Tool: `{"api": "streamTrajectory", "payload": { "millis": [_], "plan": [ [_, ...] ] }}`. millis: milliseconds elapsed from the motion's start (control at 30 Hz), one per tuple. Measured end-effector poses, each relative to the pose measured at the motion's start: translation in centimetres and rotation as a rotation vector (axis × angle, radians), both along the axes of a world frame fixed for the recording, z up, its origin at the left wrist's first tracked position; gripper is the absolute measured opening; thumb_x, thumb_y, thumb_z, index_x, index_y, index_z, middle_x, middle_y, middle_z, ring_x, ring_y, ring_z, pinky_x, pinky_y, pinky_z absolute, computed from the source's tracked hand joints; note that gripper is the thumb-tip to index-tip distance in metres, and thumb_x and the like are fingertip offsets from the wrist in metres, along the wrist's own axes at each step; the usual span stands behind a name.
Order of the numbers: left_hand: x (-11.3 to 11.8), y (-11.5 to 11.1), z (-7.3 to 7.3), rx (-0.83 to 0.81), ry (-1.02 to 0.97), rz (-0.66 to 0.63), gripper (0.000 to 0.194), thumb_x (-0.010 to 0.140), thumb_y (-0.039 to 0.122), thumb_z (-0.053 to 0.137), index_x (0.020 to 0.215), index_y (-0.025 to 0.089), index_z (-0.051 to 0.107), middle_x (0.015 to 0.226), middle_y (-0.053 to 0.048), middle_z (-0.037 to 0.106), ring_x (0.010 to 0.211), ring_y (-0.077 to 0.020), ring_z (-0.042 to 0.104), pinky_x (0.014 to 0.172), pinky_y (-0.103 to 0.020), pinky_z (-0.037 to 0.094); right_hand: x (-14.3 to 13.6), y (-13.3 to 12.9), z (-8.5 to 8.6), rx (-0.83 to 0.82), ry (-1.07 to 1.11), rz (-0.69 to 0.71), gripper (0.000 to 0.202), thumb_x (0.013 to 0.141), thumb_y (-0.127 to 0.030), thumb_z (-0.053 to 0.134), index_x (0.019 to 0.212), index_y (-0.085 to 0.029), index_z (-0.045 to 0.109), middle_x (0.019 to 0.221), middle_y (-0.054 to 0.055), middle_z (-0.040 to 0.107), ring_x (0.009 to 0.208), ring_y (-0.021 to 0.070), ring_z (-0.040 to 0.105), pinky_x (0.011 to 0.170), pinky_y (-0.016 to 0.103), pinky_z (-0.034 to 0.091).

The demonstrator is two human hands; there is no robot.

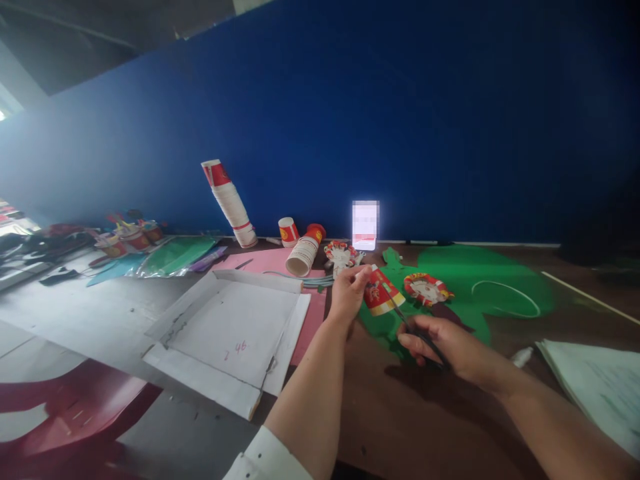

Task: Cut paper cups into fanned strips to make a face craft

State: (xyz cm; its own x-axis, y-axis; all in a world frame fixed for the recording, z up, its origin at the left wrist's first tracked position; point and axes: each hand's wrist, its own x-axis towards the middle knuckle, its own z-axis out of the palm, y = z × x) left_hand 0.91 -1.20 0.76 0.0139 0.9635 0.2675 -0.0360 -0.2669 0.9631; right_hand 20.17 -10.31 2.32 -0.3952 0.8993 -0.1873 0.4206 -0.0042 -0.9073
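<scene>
My left hand (pixel 349 293) is closed on a red paper cup (pixel 379 297) with a gold band along its lower edge. In my right hand (pixel 433 341) is a pair of scissors (pixel 400 311), its blades lying against the side of the cup. The far tips of the blades are hard to make out. Just right of the cup, a cut paper cup with red and yellow strips (pixel 429 289) lies flat on a green sheet (pixel 470 287). Another cut cup (pixel 342 256) stands behind my left hand.
A tall leaning stack of paper cups (pixel 231 207) stands against the blue partition (pixel 310 120). Nearby are an upright cup (pixel 289 232) and a lying stack (pixel 304 253). A shallow white box (pixel 235 327) lies left, papers (pixel 595 387) right, a lit screen (pixel 365 225) behind.
</scene>
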Motion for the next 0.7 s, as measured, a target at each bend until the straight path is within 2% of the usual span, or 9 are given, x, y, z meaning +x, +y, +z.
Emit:
{"api": "streamTrajectory", "payload": {
  "millis": [100,267,500,700],
  "plan": [
    [0.2,-0.3,0.4,-0.001,-0.036,0.026,0.051,0.087,0.066,0.058,0.077,0.019,0.076,0.073,-0.004,0.069,0.077,-0.0219,0.062,0.078,-0.031,0.047,-0.2,-0.1,0.2,0.008,-0.01,-0.005,0.046,0.078,-0.066,0.07,0.085,-0.021,0.063,0.066,-0.002,0.06,0.063,0.0159,0.056,0.062,0.029,0.044],
    [0.4,-0.4,0.5,-0.014,-0.081,0.065,0.048,0.089,0.063,0.057,0.089,0.02,0.079,0.081,-0.006,0.072,0.084,-0.0242,0.064,0.085,-0.033,0.048,-0.4,-0.2,0.3,0.003,-0.011,-0.014,0.048,0.076,-0.069,0.07,0.081,-0.022,0.063,0.065,-0.001,0.061,0.062,0.0165,0.056,0.061,0.03,0.044],
    [0.4,0.3,-0.4,-0.016,-0.091,0.025,0.05,0.09,0.063,0.055,0.096,0.02,0.079,0.081,-0.005,0.072,0.081,-0.0236,0.065,0.082,-0.032,0.049,-0.4,-0.3,0.2,0.015,0.03,-0.012,0.041,0.08,-0.061,0.072,0.082,-0.021,0.064,0.066,-0.002,0.061,0.061,0.0142,0.055,0.06,0.027,0.043],
    [0.3,0.2,-0.1,-0.004,-0.088,0.04,0.047,0.09,0.061,0.058,0.093,0.019,0.078,0.084,-0.005,0.074,0.084,-0.0233,0.065,0.081,-0.031,0.049,-0.6,-0.3,0.3,-0.006,0.025,-0.034,0.043,0.078,-0.063,0.073,0.08,-0.021,0.062,0.064,-0.003,0.06,0.059,0.0136,0.055,0.059,0.027,0.043]
  ]
}}
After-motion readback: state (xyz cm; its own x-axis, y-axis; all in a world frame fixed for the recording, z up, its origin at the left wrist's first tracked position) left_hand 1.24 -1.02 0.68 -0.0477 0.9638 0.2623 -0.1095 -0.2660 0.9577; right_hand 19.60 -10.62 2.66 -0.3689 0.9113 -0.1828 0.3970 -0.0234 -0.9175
